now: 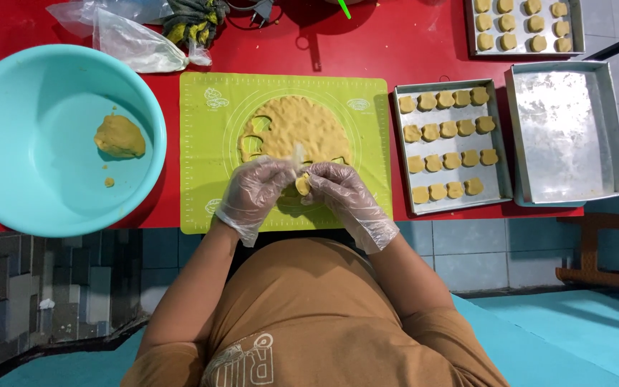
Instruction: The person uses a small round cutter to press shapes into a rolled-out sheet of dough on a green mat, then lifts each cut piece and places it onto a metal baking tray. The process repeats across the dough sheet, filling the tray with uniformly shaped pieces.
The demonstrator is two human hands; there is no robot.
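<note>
Gloved fingertips (308,179) of both hands pinch a small cut piece of dough (302,185) between them — the left hand (256,192) and right hand (345,197) meet just above the green mat's (202,143) near edge. Behind them lies the rolled dough sheet (299,129), cut-outs missing along its near side. Right of the mat, a metal tray (499,183) holds rows of shaped pieces; left — a turquoise bowl (8,107) with a dough lump (119,137).
</note>
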